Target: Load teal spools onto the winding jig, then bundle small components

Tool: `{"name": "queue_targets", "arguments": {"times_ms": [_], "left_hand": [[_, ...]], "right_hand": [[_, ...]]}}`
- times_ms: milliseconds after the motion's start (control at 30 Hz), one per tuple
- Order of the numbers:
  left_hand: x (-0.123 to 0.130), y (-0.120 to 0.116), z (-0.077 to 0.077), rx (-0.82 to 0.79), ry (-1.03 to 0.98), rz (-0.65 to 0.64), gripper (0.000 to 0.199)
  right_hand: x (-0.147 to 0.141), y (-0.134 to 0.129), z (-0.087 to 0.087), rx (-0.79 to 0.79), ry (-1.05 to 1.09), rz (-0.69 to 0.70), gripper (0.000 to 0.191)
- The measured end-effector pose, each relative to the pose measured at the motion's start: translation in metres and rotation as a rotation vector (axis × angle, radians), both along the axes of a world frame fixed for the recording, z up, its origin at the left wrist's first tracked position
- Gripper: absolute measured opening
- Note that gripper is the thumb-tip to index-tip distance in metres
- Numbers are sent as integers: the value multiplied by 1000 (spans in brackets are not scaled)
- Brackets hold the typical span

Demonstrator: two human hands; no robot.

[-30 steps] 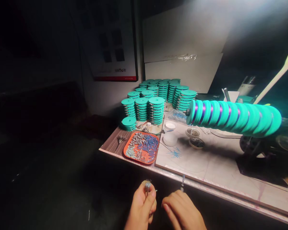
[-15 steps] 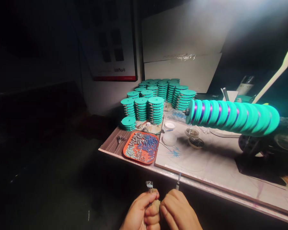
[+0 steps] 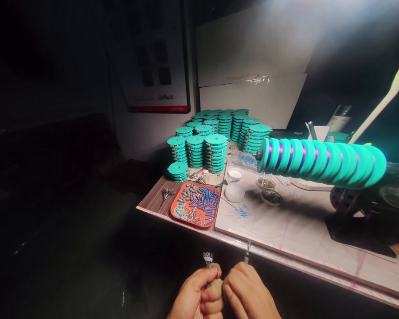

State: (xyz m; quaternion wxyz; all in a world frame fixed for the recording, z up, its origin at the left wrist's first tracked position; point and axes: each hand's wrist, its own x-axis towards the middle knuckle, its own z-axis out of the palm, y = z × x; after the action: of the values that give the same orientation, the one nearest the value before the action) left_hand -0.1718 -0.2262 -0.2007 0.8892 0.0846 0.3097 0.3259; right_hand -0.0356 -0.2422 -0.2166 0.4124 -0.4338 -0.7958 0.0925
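At the bottom of the head view, my left hand is closed round a bundle of thin wire pieces, with metal ends and white bits fanning out above the fingers. My right hand is closed beside it, the two hands touching or nearly so. From its top stands a small grey cylinder tipped with a blue coiled piece. What lies inside both fists is hidden. An orange tray on the table beyond the hands holds grey cylinders, blue coiled pieces, pale green tubes and small metal parts.
Stacks of turquoise spools stand at the back left of the table. A row of turquoise discs with purple line sits on a spindle at the right. Small dishes and blue strands lie between. The table edge runs before my hands.
Almost nothing differs. The bundle in my left hand and the piece in my right hand have shifted very slightly; both hands keep their grip.
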Motion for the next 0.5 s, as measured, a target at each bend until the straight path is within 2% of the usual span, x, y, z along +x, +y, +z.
{"name": "queue_targets", "arguments": {"times_ms": [100,300,500], "left_hand": [[2,-3,0,87,152,45,31],[11,-10,0,492,642,325,38],[16,-14,-11,580,800,580,27]], "right_hand": [[0,-1,-2,-15,42,-46,34],[1,-3,-3,-40,86,-77,30],[-2,-3,-2,-25,103,-45,34]]}}
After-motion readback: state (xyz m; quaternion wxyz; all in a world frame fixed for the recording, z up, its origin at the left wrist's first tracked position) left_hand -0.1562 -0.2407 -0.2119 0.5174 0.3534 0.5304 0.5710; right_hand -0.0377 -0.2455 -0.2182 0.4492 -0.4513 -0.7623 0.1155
